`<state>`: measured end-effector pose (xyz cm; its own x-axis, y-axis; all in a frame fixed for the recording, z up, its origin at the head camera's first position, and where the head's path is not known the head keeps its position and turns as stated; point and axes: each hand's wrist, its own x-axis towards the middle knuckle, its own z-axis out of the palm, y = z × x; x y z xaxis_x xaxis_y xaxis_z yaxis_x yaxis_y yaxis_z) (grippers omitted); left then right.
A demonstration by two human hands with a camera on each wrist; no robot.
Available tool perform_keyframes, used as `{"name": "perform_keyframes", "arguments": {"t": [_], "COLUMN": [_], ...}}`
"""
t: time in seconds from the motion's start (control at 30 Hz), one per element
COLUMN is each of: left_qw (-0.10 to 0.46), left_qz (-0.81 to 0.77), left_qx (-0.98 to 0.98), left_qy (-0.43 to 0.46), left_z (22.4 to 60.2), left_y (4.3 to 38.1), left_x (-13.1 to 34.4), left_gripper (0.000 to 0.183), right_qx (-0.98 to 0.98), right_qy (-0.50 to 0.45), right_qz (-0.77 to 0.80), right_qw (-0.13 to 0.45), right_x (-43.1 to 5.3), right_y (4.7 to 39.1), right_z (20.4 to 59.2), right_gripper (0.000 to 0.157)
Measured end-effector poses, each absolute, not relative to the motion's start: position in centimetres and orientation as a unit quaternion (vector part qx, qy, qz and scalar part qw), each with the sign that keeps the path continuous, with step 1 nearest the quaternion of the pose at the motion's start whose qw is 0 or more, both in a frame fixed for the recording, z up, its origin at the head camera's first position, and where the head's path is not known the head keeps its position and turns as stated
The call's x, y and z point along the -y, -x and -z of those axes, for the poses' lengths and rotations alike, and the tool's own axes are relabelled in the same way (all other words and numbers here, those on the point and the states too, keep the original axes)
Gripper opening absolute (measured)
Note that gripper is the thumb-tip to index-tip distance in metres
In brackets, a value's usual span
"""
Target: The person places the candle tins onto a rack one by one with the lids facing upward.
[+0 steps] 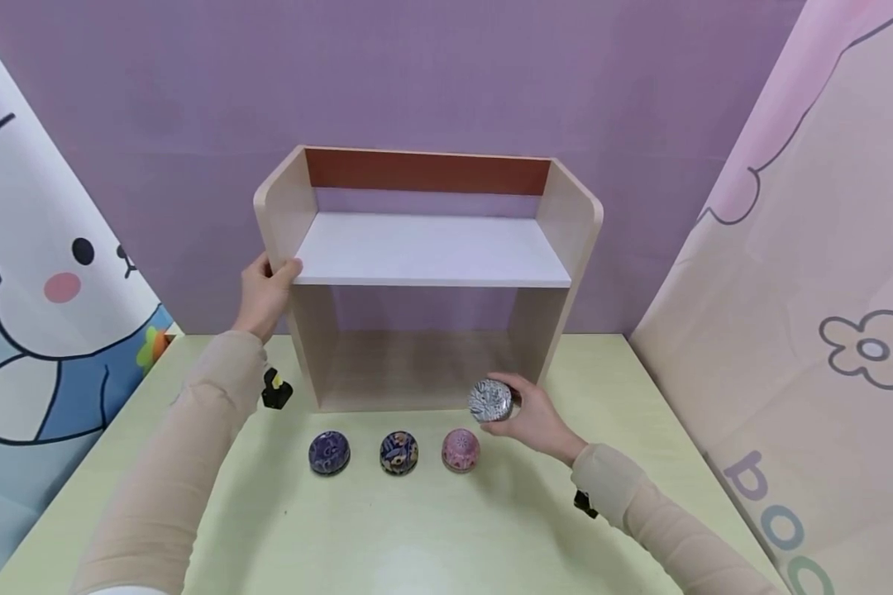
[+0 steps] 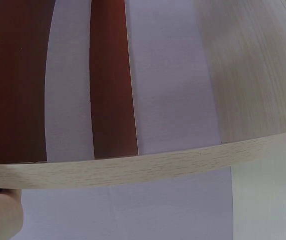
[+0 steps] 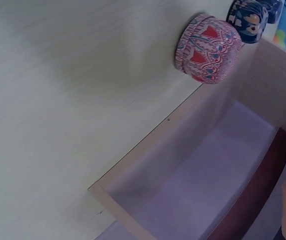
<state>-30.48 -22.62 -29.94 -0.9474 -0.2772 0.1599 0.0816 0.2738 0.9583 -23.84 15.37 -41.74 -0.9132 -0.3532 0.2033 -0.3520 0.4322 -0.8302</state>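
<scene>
My left hand grips the left side panel of a small two-tier wooden shelf, its thumb at the front edge near the white board. In the left wrist view part of that hand shows under the panel edge. Held between the right hand's thumb and fingers is a round silver-patterned tin, in front of the shelf's lower right. On the table before the shelf stand a purple tin, a dark blue patterned tin and a pink tin in a row.
The shelf stands on a pale green table. A purple backdrop hangs behind it. Printed cartoon panels rise at both sides, with a rabbit on the left one and a flower on the right.
</scene>
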Motion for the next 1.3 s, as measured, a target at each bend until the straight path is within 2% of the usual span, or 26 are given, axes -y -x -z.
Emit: {"name": "perform_keyframes", "arguments": {"t": [0.43,1.3], "left_qw": [0.153,0.167], "left_qz": [0.605,0.612], "left_qx": [0.779,0.771], "left_qy": [-0.065,-0.057], "left_z": [29.7,29.9], "left_y": [30.3,30.8], "left_x": [22.6,22.4], "left_gripper": [0.055,0.051], "right_qx": [-0.817,-0.817], "right_qy": [0.184,0.188], "right_qz": [0.544,0.545], "right_qw": [0.046,0.019], "right_x": [-14.6,-11.8], "right_y": [24.5,27.1], "right_z": [40.6,33.2], "right_gripper": [0.074,0.074]}}
